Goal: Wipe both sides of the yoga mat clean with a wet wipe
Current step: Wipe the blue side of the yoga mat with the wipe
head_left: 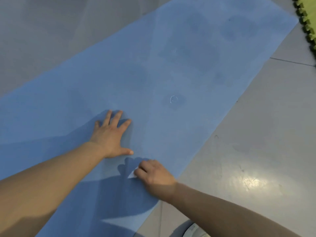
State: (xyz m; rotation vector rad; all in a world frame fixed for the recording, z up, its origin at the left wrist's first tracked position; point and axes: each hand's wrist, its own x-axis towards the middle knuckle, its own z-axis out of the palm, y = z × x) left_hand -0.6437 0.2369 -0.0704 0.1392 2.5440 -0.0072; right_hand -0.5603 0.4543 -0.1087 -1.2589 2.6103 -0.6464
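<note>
While I look down through the head camera, the mat (171, 69) lies unrolled and flat on the floor (256, 134), running from the lower left corner up toward the upper right. It is blue, and I can see darker patches scattered over its far half, plus a small pale ring mark (173, 99) near the middle.

My left hand (112, 134) is spread flat on the mat, palm down, fingers straight and splayed, thumb pointing to the right; it grasps nothing and simply presses on the surface. Its shadow falls to the left of it.

My right hand (154, 175) sits just below and to the right of the left thumb, close to the mat's near long edge. Its fingers are curled over a white wipe (133, 175), of which only a small triangular corner sticks out at the fingertips; the wipe seems to be pressed against the mat, though the blur there leaves me unsure of the contact. The two hands are near each other but apart.

Beyond the mat's right edge the floor is pale grey tile with a bright glare spot (253, 183). A green foam tile (307, 19) with a toothed edge shows at the top right corner, just beside the mat's far end.
</note>
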